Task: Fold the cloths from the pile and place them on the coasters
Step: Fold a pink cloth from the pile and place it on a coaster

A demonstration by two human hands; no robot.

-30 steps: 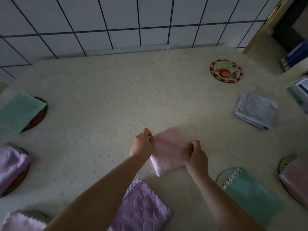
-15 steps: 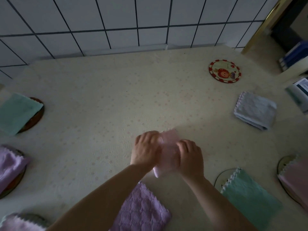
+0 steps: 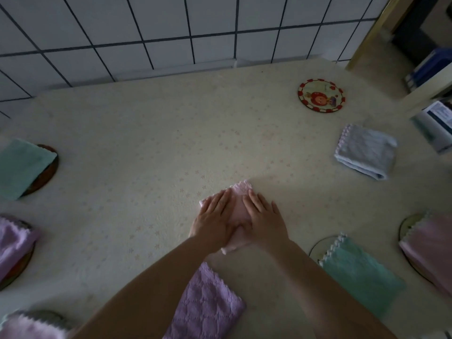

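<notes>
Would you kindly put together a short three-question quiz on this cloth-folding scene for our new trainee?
1. True or false: both hands lie flat on the pink cloth.
2. Which coaster has no cloth on it? A) the red-rimmed coaster B) the coaster under the left green cloth
3. Fill in: the folded cloth nearest the red-rimmed coaster is light ____.

Key: 1 true, with the left hand and right hand pressing it; 2 A; 3 blue.
</notes>
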